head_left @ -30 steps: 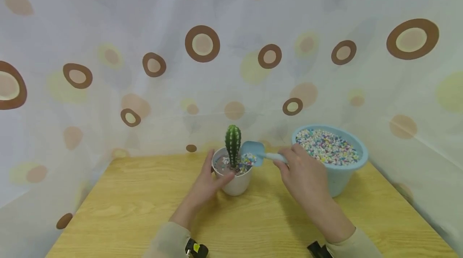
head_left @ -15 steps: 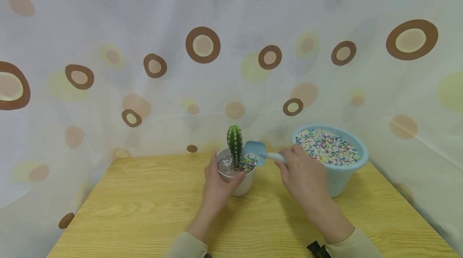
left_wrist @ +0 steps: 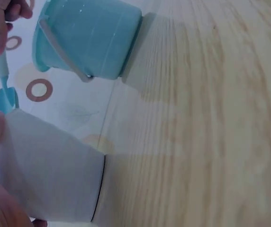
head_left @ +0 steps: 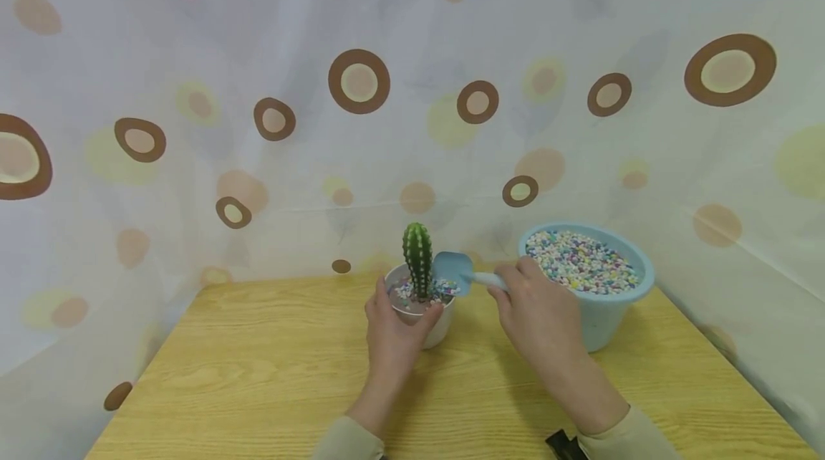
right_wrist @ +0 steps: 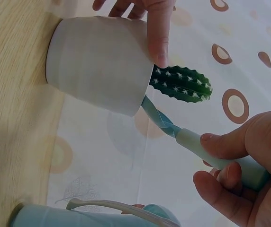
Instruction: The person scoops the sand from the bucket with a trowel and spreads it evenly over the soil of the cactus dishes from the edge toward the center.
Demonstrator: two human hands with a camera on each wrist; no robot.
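Observation:
A green cactus [head_left: 417, 259] stands upright in a white flowerpot [head_left: 441, 332], which rests on the table. My left hand [head_left: 396, 337] grips the pot from its left, the thumb at the near rim and the fingers round the other side. In my right hand [head_left: 543, 311] is the handle of a small blue shovel [head_left: 455, 271]. Its blade tips over the pot's right rim, close beside the cactus, with some colored pebbles at its lower edge. More pebbles lie round the cactus base. In the right wrist view the shovel [right_wrist: 157, 117] slants into the pot's mouth.
To the right stands a light blue bucket [head_left: 598, 324] filled with multicolored pebbles [head_left: 580, 261]. A handle [left_wrist: 62, 52] hangs down its side in the left wrist view. Behind the wooden table [head_left: 258, 374] hangs a patterned curtain [head_left: 412, 145].
The pot has shifted slightly right, and my left hand has come round toward its near side. Fewer pebbles show on the shovel blade. My right hand has barely moved.

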